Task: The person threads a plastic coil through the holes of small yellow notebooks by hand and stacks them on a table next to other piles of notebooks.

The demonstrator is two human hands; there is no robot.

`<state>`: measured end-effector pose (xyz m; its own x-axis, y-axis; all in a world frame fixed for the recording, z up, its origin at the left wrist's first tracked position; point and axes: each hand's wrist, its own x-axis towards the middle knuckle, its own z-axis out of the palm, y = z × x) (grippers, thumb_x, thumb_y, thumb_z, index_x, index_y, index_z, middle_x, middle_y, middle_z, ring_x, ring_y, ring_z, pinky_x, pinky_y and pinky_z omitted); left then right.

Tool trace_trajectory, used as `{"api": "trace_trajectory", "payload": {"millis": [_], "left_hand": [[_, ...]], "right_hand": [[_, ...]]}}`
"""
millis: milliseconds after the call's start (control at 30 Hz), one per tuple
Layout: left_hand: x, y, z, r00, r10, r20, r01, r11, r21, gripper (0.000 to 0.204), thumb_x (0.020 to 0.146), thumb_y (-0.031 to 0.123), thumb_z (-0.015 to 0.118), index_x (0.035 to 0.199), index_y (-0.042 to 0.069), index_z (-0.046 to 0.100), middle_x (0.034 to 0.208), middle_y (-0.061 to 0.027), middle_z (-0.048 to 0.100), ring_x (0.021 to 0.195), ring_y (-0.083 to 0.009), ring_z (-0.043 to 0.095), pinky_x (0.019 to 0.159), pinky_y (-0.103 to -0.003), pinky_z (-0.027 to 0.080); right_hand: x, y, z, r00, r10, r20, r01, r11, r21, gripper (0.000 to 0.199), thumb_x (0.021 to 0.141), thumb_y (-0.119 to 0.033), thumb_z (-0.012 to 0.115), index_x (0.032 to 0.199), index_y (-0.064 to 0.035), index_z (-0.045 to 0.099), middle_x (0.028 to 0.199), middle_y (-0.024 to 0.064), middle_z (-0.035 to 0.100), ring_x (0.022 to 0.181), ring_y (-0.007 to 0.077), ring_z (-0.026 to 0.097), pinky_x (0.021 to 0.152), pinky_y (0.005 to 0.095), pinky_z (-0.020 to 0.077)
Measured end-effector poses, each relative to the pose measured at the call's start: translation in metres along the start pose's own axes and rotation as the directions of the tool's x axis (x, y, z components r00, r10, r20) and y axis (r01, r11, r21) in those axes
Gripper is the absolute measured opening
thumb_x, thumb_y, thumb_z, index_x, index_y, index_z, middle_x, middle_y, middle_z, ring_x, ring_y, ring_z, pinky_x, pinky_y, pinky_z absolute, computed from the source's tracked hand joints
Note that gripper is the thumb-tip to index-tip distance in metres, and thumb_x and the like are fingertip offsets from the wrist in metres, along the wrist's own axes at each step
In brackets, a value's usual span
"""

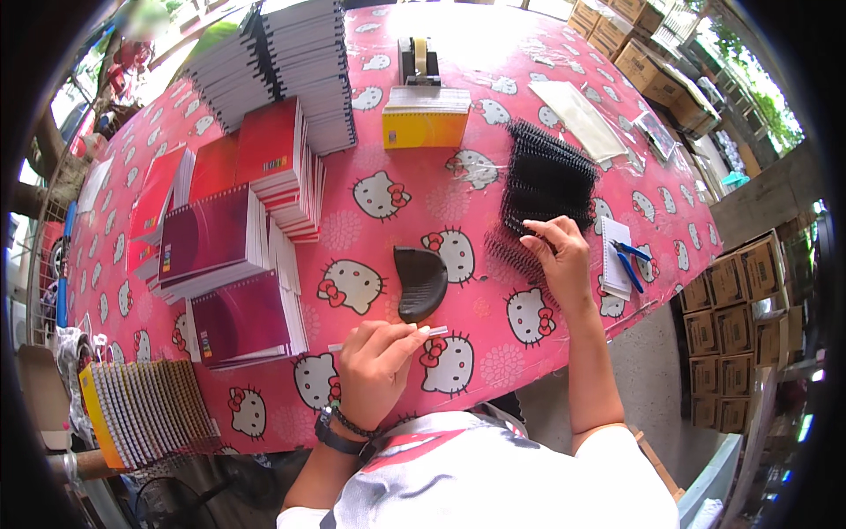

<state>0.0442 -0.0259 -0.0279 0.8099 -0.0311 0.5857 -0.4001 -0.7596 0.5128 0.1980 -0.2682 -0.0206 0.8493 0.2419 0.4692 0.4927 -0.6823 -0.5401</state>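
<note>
We log 2 purple notebook covers | our left hand gripping 1 thin white strip above the pink table, its middle hidden | just beyond, 1 curved, ribbed black piece | 1 heap of black wire coils, too tangled to count | our right hand over it, fingers curled; grip, we cannot tell
</note>
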Motion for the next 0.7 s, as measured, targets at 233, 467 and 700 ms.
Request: {"api": "trace_trajectory", "payload": {"millis": [233, 467, 700], "left_hand": [[0.0, 0.004, -0.002, 1.0, -0.002, -0.001, 0.002, 1.0, -0.011, 0.022, 0.07, 0.005, 0.071, 0.091, 0.01, 0.071, 0.085, -0.0007, 0.066, 0.078, -0.019, 0.058, 0.065, -0.033, 0.045], [0.0, 0.001, 0.0, 0.999, -0.041, 0.021, 0.042, 0.999, -0.025, 0.021, 0.071, 0.004, 0.071, 0.091, 0.009, 0.07, 0.085, -0.0028, 0.066, 0.078, -0.0208, 0.059, 0.066, -0.033, 0.046], [-0.001, 0.003, -0.002, 0.999, -0.043, 0.027, 0.044, 0.998, -0.038, 0.021, 0.07, 0.002, 0.072, 0.09, 0.008, 0.07, 0.082, -0.003, 0.067, 0.075, -0.0213, 0.059, 0.066, -0.032, 0.047]], "right_hand": [[0.0, 0.017, 0.005, 0.998, -0.061, 0.01, 0.062, 0.985, -0.164, 0.022, 0.086, -0.011, 0.063, 0.107, -0.0036, 0.065, 0.085, 0.0095, 0.061, 0.085, 0.0235, 0.059, 0.073, 0.0337, 0.0481], [-0.019, -0.044, -0.006, 0.85, -0.192, 0.49, -0.063, 0.887, 0.457, 0.03, 0.076, 0.005, 0.067, 0.104, -0.005, 0.067, 0.087, 0.0076, 0.063, 0.078, 0.0166, 0.063, 0.068, 0.0271, 0.0499], [-0.032, -0.065, 0.006, 0.785, -0.247, 0.568, -0.138, 0.824, 0.549, 0.02, 0.077, 0.001, 0.069, 0.096, -0.0054, 0.067, 0.081, 0.0062, 0.062, 0.074, 0.019, 0.061, 0.064, 0.0303, 0.0491]]}}
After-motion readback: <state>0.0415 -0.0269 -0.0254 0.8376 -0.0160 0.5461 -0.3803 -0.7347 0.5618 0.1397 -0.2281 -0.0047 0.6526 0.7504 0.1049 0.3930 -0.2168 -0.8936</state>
